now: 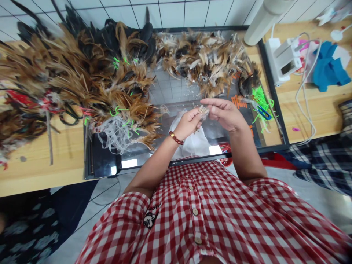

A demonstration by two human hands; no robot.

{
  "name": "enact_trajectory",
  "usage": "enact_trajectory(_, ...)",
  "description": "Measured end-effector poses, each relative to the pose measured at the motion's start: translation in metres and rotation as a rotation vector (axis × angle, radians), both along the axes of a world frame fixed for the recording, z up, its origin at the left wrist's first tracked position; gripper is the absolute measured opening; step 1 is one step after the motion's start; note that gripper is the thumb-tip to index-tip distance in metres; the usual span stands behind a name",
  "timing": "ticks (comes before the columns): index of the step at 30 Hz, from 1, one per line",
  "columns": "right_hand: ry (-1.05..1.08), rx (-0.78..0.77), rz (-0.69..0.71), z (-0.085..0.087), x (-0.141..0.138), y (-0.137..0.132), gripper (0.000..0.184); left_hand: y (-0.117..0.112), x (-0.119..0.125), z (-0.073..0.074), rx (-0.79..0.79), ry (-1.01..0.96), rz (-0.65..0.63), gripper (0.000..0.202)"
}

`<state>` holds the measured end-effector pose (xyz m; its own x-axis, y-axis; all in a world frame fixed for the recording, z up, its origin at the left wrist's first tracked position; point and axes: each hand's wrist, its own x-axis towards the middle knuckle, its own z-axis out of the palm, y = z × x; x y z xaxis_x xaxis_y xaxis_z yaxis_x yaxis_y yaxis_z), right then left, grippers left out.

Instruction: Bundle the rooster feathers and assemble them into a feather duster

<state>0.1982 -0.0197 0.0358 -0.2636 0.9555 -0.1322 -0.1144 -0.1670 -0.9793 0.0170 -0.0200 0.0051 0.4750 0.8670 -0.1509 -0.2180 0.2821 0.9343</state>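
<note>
Over the middle of a black-framed glass panel [217, 138], my two hands meet. My left hand [189, 121], with a beaded bracelet at the wrist, pinches a small bunch of brown and whitish feathers [203, 112]. On the right side of the bunch is my right hand [224, 113], its index finger stretched out to the left and the thumb near the feathers. Whether those fingers grip any feather is too small to make out. Behind the hands lies a heap of loose brown and white feathers [203, 60].
To the left are piled brown feathers [110, 80], clear elastic bands [115, 134], a black phone [104, 156] and scissors [70, 115]. On the right lie green ties [260, 99], a blue-handled tool [264, 113], a power strip [277, 62] and a pale cylinder [261, 22]. People sit on both sides.
</note>
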Motion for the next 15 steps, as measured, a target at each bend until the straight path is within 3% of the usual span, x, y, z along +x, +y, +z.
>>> enact_trajectory(8, -0.119, 0.123, 0.016, 0.003, -0.0081, -0.0019, 0.039, 0.0003, -0.0028, -0.0086, -0.003, 0.07, -0.067, 0.03)
enact_trajectory(15, -0.157, 0.128, 0.019, 0.0078, -0.0088, -0.0047, 0.045, -0.0023, -0.0039, -0.0032, -0.05, -0.046, -0.16, 0.056)
